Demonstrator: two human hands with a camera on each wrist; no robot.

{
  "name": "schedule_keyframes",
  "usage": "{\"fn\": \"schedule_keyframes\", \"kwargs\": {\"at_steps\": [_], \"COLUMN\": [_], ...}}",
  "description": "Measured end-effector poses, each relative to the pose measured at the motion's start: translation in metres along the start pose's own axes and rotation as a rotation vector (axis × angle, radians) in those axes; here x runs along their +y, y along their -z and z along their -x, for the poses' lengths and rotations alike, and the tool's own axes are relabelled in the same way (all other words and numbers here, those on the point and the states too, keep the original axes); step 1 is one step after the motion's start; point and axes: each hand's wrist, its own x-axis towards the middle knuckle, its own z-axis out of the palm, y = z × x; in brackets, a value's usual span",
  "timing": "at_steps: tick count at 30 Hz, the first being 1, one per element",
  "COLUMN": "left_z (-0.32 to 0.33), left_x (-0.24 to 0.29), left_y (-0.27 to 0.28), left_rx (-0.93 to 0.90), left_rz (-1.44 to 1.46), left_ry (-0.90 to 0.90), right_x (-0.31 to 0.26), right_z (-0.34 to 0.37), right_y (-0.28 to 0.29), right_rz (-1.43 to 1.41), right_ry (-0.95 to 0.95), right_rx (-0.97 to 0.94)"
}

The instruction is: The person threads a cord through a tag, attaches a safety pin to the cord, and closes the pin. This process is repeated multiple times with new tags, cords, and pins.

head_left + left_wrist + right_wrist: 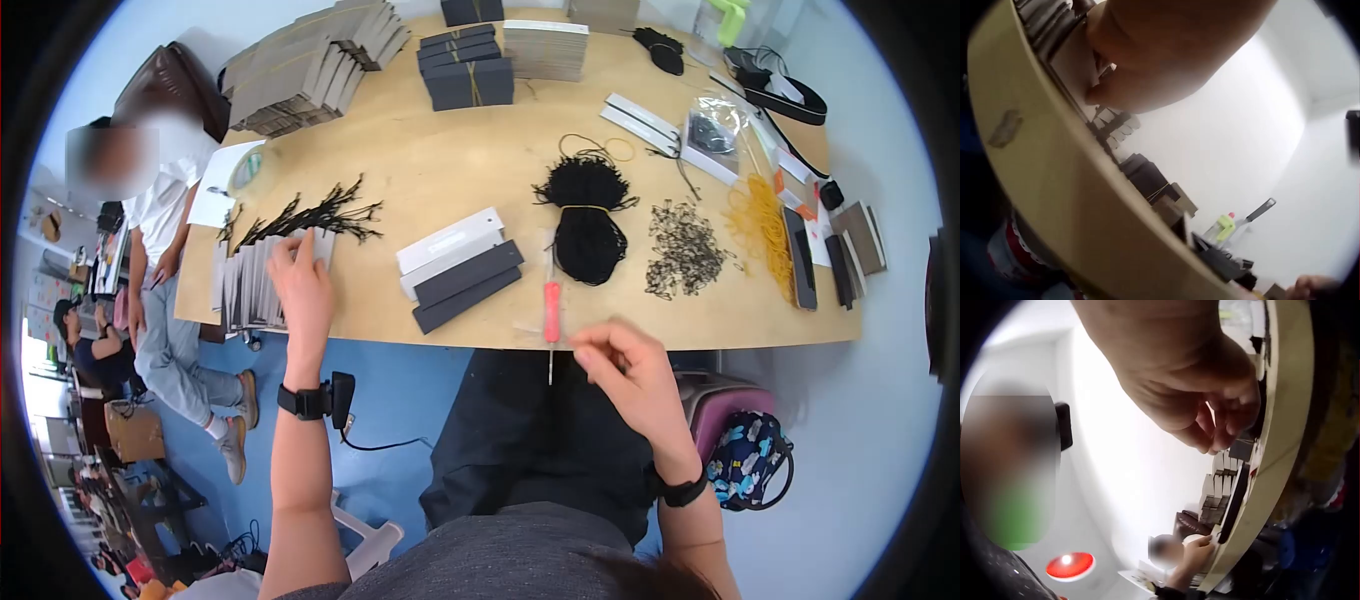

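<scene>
My left hand is at the right end of a row of narrow grey boxes, thumb and fingers bent over one. In the left wrist view, the thumb and a finger grip that grey box at its edge. Black cords trail out behind the row. Over the table's front edge, my right hand has its thumb and fingertips drawn together; I cannot tell whether something small is between them. Left of it lies a red-handled tool, its thin metal shaft jutting past the edge.
White and dark boxes lie mid-table, beside a banded bundle of black cords. Small dark metal clips, yellow cords and a phone are rightward. Stacked grey boxes stand behind. Another person sits left.
</scene>
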Motion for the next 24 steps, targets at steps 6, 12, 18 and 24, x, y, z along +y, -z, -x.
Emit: {"fn": "schedule_keyframes", "kwargs": {"at_steps": [6, 12, 18, 24], "left_z": [0.005, 0.027, 0.049, 0.041], "left_x": [0.022, 0.096, 0.16, 0.196], "left_y": [0.029, 0.078, 0.09, 0.085], "left_rx": [0.027, 0.03, -0.341, -0.943], "left_rz": [-0.083, 0.439, 1.03, 1.731], "left_ry": [0.122, -0.09, -0.145, 0.437], "right_x": [0.001, -0.005, 0.002, -0.027], "right_z": [-0.059, -0.098, -0.116, -0.055], "right_y": [0.0, -0.006, 0.006, -0.015], "right_rz": [0.61, 0.774, 0.943, 0.594], "right_ry": [0.415, 0.481, 0.545, 0.628], "right_rx": [0.365, 0.472, 0.417, 0.392]}}
